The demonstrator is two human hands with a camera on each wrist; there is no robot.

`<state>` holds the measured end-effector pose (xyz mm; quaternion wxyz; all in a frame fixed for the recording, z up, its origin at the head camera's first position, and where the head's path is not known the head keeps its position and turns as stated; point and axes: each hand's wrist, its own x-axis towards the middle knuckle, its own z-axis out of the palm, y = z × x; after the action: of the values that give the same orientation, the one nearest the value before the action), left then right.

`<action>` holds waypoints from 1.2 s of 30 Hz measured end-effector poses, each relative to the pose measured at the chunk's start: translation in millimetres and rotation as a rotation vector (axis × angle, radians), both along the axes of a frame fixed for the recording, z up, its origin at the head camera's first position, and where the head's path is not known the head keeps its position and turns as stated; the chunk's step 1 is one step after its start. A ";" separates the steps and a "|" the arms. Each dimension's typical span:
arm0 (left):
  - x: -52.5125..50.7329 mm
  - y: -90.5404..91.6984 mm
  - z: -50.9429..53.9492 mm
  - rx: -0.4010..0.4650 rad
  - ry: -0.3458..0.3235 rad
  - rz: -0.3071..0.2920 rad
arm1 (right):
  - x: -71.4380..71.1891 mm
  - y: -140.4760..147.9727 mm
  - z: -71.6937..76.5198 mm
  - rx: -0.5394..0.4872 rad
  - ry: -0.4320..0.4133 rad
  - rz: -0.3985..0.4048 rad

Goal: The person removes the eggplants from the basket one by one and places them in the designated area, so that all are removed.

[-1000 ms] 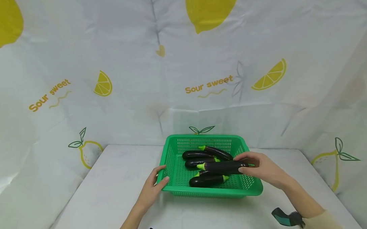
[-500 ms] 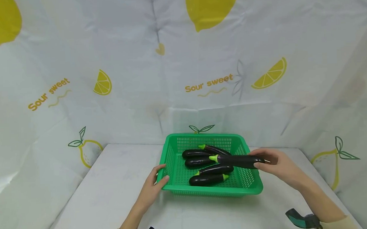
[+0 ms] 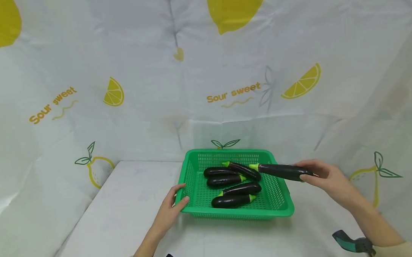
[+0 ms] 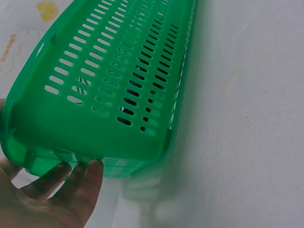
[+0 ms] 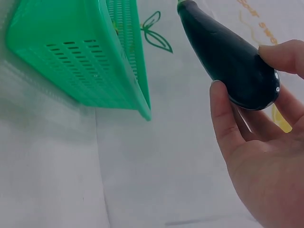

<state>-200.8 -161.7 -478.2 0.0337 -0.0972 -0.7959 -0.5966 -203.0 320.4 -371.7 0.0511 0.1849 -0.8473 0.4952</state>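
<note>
Eggplant moved R, pinched by R hand; L hand pinching basket; backdrop txt "Sour sweet".

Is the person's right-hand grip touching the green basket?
Apart. The right wrist view shows a strip of pale sheet between the right-hand grip and the green basket; it holds an eggplant.

In the right wrist view, my eggplant is cropped at its stem. From above, the basket hides part of my left hand.
</note>
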 end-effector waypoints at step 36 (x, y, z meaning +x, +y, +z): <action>1.0 0.0 1.4 -0.001 -0.013 0.001 | -14.2 75.8 -45.1 0.030 -0.015 -0.260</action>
<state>-199.7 -161.7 -476.8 0.0285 -0.0930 -0.7963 -0.5970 -217.2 396.2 -416.8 0.1058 0.0706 -0.8719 0.4729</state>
